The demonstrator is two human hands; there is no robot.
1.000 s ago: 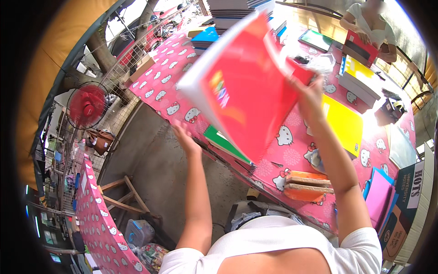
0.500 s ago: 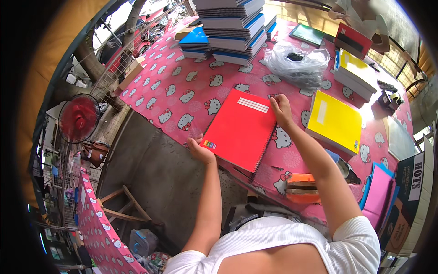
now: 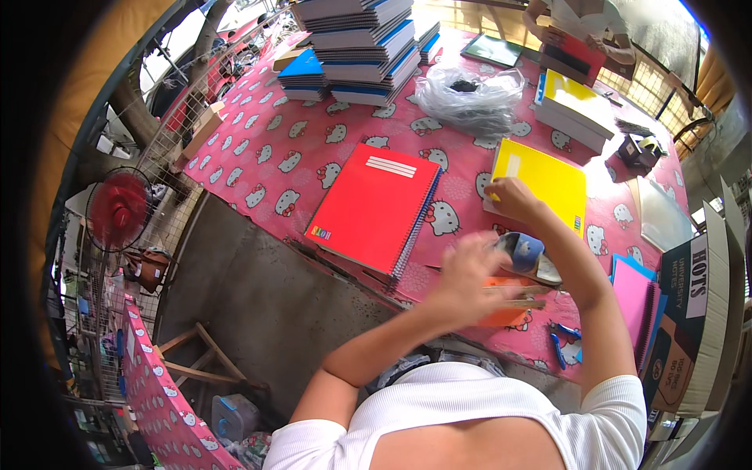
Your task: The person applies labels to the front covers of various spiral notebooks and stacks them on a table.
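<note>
A red spiral notebook (image 3: 376, 207) lies near the table's left front edge, its coil facing right, with neither hand on it. My right hand (image 3: 515, 199) is at the left edge of a yellow notebook (image 3: 552, 182), its fingers curled over that edge. Smeared by motion, my left hand (image 3: 462, 282) hovers between the two notebooks with fingers spread and nothing seen in it. Just past its fingers lie an orange packet (image 3: 501, 317) and a blue roundish item (image 3: 521, 249), both partly hidden. Blue-handled pliers (image 3: 560, 345) rest near the front edge.
Tall stacks of blue-covered notebooks (image 3: 364, 59) stand at the back. A clear plastic bag (image 3: 470, 106) and another yellow-topped stack (image 3: 576, 106) lie beyond my hands. A cardboard box (image 3: 689, 313) stands at right. Across the table a person (image 3: 587, 31) holds a red notebook.
Both hands have let go of the red notebook, which now lies on the table. My right hand moved right to the yellow notebook; my left hand swung right, above the orange packet.
</note>
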